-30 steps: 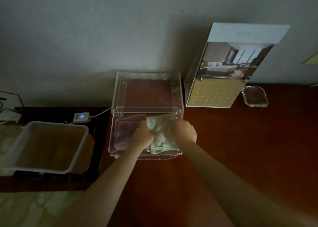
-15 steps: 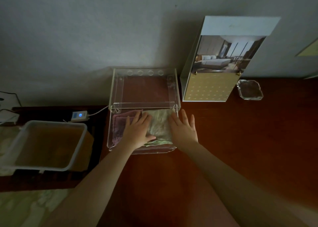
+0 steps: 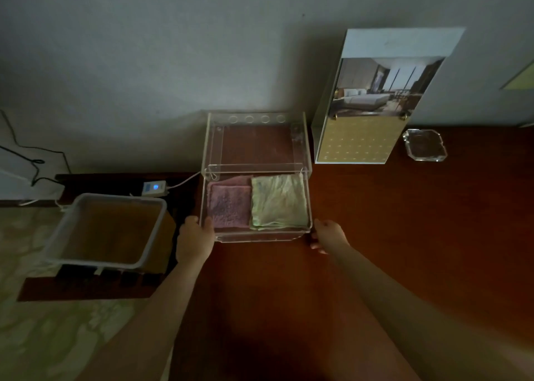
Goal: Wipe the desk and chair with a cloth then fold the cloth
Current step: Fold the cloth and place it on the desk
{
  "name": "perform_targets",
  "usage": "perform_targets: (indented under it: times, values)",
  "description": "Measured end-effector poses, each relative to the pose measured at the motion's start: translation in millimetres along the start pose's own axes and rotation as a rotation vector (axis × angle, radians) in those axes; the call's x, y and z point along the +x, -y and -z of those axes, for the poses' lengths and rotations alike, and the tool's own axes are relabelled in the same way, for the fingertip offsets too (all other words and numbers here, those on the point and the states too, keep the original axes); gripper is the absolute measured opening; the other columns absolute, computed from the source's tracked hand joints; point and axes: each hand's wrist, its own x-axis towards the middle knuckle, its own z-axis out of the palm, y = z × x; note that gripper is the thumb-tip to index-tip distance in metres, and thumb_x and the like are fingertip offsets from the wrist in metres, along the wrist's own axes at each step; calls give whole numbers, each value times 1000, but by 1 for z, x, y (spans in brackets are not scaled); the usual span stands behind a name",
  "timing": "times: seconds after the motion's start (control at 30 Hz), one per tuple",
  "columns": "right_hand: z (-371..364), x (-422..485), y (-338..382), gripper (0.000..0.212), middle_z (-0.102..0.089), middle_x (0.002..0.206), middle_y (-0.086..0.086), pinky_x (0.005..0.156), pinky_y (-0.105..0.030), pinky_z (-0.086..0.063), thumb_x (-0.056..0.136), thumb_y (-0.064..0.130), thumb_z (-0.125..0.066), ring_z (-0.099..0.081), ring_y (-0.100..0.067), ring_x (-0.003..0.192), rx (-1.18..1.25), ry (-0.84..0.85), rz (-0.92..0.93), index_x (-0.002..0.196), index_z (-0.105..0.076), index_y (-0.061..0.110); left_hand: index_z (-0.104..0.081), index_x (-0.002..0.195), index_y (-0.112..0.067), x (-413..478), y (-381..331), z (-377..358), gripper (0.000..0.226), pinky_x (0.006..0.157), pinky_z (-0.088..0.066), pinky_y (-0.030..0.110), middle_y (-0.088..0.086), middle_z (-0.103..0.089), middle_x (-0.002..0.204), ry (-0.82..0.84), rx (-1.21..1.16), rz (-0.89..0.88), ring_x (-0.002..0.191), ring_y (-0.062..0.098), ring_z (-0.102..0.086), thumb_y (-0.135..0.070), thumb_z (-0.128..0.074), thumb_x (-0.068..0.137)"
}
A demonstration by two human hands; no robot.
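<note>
Pale green, faintly mottled, for the cloth (image 3: 278, 200); dusty pink for the towel (image 3: 229, 205); see-through clear for the drawer (image 3: 260, 237). Deep reddish brown across the surface (image 3: 404, 221), gold with a grid of pale dots on the lower half of the board (image 3: 384, 97). White for the tub (image 3: 115, 197), marbled green and cream over the floor (image 3: 57, 337).

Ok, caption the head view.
The drawer, held by left hand and right hand, with pink cloth and green cloth folded inside.

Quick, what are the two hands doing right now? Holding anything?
Left hand: grips the front left corner of the clear drawer.
Right hand: grips the drawer's front right corner, fingers curled.
</note>
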Motion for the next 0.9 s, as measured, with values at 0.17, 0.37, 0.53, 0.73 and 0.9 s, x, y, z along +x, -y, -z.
perform_targets:
  times: [0.17,0.37,0.53,0.73,0.9]
  values:
    - [-18,-7,13,37,-59,98,-11,80,-39,-49,98,28,-46,-61,-24,75,450,81,-174,129,-47,7,-48,129,-4,-3,-10,3,42,88,-49,39,14,-59,113,187,-453,268,94,25,-59,-33,-47,98]
    - [-19,-4,18,21,-59,94,-12,77,-39,-48,95,19,-51,-60,-27,88,619,49,-282,114,-51,10,-54,122,-5,5,-11,11,34,88,-50,36,13,-59,110,217,-616,403,96,24,-59,-25,-56,94]
    - [-23,0,26,11,-61,85,-14,67,-34,-52,94,1,-45,-62,-25,74,568,-6,-271,88,-52,6,-56,125,-8,13,-12,17,35,82,-49,31,11,-62,109,219,-643,343,93,19,-60,-20,-59,92]
    - [-23,13,43,17,-63,80,-11,58,-30,-48,97,13,-44,-59,-21,65,573,-57,-186,100,-60,7,-55,124,-9,24,-27,23,34,84,-47,31,7,-61,96,282,-807,391,87,16,-60,-11,-60,90]
    - [-20,24,61,41,-60,108,-13,85,-38,-46,103,32,-32,-59,-32,110,709,-39,-149,135,-45,9,-48,132,-7,42,-38,19,47,92,-47,35,9,-61,99,296,-974,459,92,20,-60,-8,-64,87]
